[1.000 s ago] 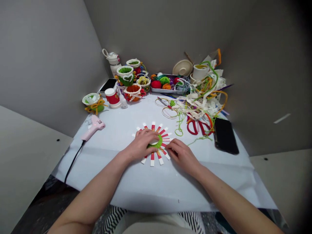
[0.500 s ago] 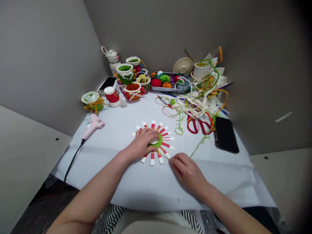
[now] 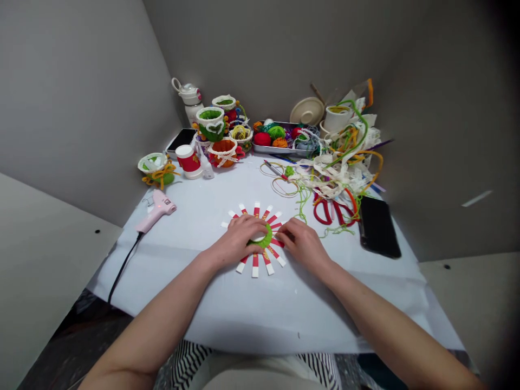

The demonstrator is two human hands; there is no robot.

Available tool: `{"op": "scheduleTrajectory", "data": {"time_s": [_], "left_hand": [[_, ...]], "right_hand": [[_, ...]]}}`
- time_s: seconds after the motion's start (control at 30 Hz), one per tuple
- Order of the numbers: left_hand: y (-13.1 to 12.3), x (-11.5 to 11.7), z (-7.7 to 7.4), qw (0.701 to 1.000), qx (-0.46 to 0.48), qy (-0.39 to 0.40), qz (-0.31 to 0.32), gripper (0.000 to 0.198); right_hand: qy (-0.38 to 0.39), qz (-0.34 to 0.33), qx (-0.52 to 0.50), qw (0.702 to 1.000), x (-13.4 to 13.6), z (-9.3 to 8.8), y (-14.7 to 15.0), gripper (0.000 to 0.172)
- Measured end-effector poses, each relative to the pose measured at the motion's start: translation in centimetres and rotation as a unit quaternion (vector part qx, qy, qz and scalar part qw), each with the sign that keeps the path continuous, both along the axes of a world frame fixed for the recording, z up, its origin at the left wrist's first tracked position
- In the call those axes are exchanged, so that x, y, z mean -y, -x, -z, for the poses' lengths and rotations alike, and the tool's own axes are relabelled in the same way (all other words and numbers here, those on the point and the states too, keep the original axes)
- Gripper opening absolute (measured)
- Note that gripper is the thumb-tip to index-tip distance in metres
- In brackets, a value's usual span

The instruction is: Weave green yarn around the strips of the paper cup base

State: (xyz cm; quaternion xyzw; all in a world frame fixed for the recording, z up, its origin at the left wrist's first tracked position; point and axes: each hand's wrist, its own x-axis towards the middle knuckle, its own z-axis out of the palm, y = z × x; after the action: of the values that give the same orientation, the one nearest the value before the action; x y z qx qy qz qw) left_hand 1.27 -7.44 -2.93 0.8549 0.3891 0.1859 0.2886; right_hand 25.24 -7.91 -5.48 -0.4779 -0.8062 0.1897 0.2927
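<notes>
A paper cup cut into red strips with white ends (image 3: 255, 261) lies splayed out like a sun on the white-covered table. Green yarn (image 3: 267, 236) is wound in a ring around its white centre. My left hand (image 3: 242, 237) grips the cup from the left, fingers curled at the far side of the ring and thumb at the near side. My right hand (image 3: 301, 241) is closed in a pinch at the strips on the right, on the green yarn, whose strand is mostly hidden by the fingers. Slack yarn (image 3: 339, 231) lies beyond that hand.
A pink glue gun (image 3: 156, 210) lies at left. Yarn-covered cups (image 3: 211, 127), a red-and-white paper cup (image 3: 188, 162) and a tray (image 3: 284, 149) of yarn balls stand behind. Red-handled scissors (image 3: 324, 212), a phone (image 3: 379, 227) and tangled trimmings (image 3: 339, 168) occupy the right.
My right hand has moved up and left, from the lower right of the cup to its right-hand strips. The trailing yarn has gone slack. My left hand stays on the cup.
</notes>
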Motion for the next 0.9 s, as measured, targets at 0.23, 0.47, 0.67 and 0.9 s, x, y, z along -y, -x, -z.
{"op": "scheduleTrajectory", "data": {"time_s": [0.23, 0.47, 0.67, 0.9], "left_hand": [[0.1, 0.3, 0.4, 1.000, 0.008, -0.012, -0.019, 0.031], [0.3, 0.3, 0.3, 0.999, 0.028, -0.019, -0.031, 0.040], [0.9, 0.0, -0.3, 0.999, -0.008, -0.026, 0.023, 0.040], [-0.3, 0.8, -0.7, 0.998, -0.051, -0.009, -0.020, 0.026]], "right_hand": [[-0.007, 0.025, -0.013, 1.000, 0.2, 0.9, 0.5, 0.016], [-0.003, 0.005, -0.028, 1.000, 0.7, 0.5, 0.4, 0.015], [-0.041, -0.073, -0.038, 0.996, 2.8, 0.0, 0.3, 0.011], [-0.065, -0.066, -0.009, 0.996, 3.8, 0.2, 0.2, 0.013]]}}
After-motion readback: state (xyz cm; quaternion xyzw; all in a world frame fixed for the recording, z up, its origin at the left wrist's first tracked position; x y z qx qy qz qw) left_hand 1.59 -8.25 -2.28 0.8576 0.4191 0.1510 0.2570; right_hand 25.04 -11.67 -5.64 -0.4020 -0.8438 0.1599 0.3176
